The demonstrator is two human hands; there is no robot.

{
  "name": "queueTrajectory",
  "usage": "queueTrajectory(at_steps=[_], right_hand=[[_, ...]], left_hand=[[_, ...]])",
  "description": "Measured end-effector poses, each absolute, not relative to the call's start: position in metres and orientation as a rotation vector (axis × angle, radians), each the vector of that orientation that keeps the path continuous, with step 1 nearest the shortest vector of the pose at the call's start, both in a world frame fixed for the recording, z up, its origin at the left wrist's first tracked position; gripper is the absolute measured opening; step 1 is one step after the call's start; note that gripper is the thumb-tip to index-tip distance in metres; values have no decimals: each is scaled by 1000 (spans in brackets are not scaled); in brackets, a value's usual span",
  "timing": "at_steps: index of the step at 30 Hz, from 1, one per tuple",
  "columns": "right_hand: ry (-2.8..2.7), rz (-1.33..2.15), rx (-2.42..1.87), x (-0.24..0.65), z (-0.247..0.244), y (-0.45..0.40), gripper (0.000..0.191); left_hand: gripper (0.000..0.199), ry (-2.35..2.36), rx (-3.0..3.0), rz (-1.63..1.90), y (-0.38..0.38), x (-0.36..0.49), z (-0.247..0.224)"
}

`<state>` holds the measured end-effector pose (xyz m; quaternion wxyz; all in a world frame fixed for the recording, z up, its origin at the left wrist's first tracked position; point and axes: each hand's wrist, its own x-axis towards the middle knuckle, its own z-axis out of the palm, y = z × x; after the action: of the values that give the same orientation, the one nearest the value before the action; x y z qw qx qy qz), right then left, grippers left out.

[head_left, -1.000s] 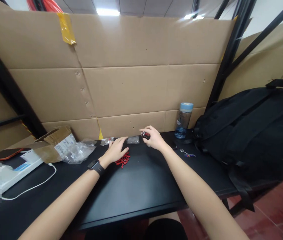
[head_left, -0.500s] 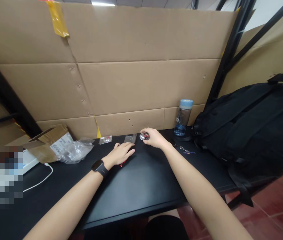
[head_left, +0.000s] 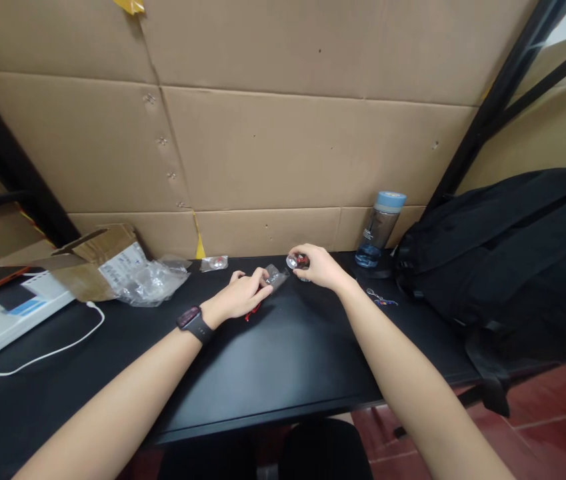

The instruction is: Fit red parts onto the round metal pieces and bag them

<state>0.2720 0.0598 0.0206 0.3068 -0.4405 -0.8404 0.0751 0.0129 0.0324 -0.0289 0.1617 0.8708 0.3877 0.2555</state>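
Your right hand [head_left: 323,268] grips a round silvery-and-red object [head_left: 292,262] at twelve o'clock.
Your thumb and fingers close around its edge, probably for control while leaving its silvery face exposed. Your left hand [head_left: 237,297] lies low, fingers bent at a small clear plastic bag [head_left: 277,278], perhaps steadying it; you cannot tell whether they pinch it. Thin red cords [head_left: 253,311] show partly beneath that hand, which hides the rest. A blue-capped clear bottle [head_left: 380,229] stands at one o'clock, a bulky black fabric backpack [head_left: 513,247] crowds two o'clock, and an open brown cardboard box [head_left: 85,267] sits at ten.
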Motion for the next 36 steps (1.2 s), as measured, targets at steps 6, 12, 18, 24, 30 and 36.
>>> queueTrajectory(at_steps=[6, 12, 18, 24, 30, 36], right_hand=[[-2298, 311, -1220, 271, 26, 53, 33], [-2545, 313, -1314, 272, 25, 49, 32], [-2595, 315, -1404, 262, 16, 46, 26], [-2585, 300, -1378, 254, 10, 46, 18], [-2590, 356, -1218, 251, 8, 48, 18], [-2490, 107, -1279, 243, -2, 50, 21]], left_hand=[[33, 1015, 2619, 625, 21, 13, -27], [29, 943, 2630, 622, 19, 16, -30], [27, 889, 2630, 641, 21, 13, -32], [28, 841, 2663, 636, 20, 12, -32], [31, 865, 2680, 539, 19, 13, -30], [30, 863, 2730, 566, 21, 10, -32]])
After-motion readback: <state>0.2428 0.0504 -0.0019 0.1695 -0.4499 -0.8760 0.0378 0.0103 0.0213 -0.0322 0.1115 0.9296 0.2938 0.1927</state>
